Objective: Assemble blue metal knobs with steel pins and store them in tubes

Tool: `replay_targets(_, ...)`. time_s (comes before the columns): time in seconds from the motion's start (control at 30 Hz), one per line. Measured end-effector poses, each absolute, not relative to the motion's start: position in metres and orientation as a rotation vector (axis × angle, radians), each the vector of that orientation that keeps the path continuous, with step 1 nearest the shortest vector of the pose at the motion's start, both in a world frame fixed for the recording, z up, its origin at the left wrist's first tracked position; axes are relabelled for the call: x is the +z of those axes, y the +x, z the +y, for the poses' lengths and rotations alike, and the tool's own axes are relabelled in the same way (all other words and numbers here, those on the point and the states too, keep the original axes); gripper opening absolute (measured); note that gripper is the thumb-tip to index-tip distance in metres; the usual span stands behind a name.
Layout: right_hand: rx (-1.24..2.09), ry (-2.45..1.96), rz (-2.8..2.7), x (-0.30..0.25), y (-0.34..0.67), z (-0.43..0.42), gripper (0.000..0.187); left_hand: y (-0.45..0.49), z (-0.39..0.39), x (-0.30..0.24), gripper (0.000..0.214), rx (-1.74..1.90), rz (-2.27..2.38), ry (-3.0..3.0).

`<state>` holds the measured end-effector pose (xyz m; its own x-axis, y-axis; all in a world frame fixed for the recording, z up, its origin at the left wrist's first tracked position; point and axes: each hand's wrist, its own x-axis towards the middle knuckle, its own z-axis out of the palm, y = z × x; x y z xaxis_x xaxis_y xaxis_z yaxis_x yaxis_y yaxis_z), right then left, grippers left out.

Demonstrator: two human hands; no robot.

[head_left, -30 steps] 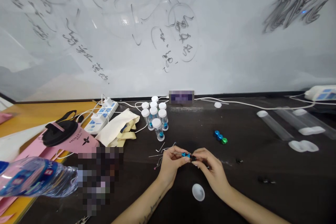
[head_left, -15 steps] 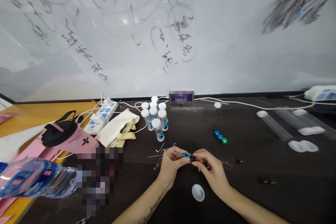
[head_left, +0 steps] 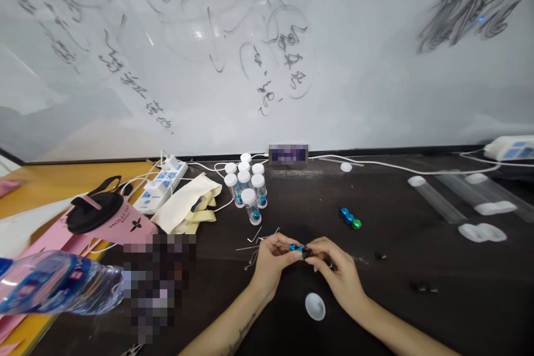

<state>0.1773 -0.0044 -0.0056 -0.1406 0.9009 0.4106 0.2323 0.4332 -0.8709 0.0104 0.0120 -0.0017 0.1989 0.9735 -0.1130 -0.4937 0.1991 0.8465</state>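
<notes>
Between my two hands is a small shiny blue metal piece [head_left: 296, 248], joined to or touching a small black part [head_left: 307, 252] at its right end. My left hand [head_left: 271, 261] pinches the blue piece between thumb and fingers. On the other side, my right hand [head_left: 335, 268] has its fingertips closed on the black part; another dark bit shows beneath its fingers. Thin metal rods, some bent like hex keys [head_left: 254, 235], lie just left of my left hand. A white oval cap [head_left: 315, 306] rests on the table below my hands.
Clear tubes with white caps [head_left: 248, 197] stand clustered behind my left hand. Blue and green pieces [head_left: 350, 218] lie right of centre, with small black parts [head_left: 423, 287] nearer. Empty clear tubes [head_left: 438, 200] are far right. Left are a pink cup [head_left: 125, 222] and a water bottle [head_left: 62, 283].
</notes>
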Motion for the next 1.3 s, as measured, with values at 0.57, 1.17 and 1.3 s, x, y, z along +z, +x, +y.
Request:
replay_targets(0.57, 0.795, -1.016, -1.636, -0.0078, 0.1782, -0.004, 0.006, 0.0105, 0.0137, -0.0061, 0.02, 1.179, 0.755, 0.775)
replay_targets(1.17, 0.787, -1.078, -1.679, 0.0009, 0.1776, -0.0041, 0.009, 0.0119, 0.0141, -0.0047, 0.02, 1.21, 0.746, 0.757)
replay_targets(1.3, 0.753, -1.049, -1.679, -0.0008, 0.1782, -0.004, 0.011, 0.0119, 0.0144, -0.003, 0.02, 1.214, 0.749, 0.757)
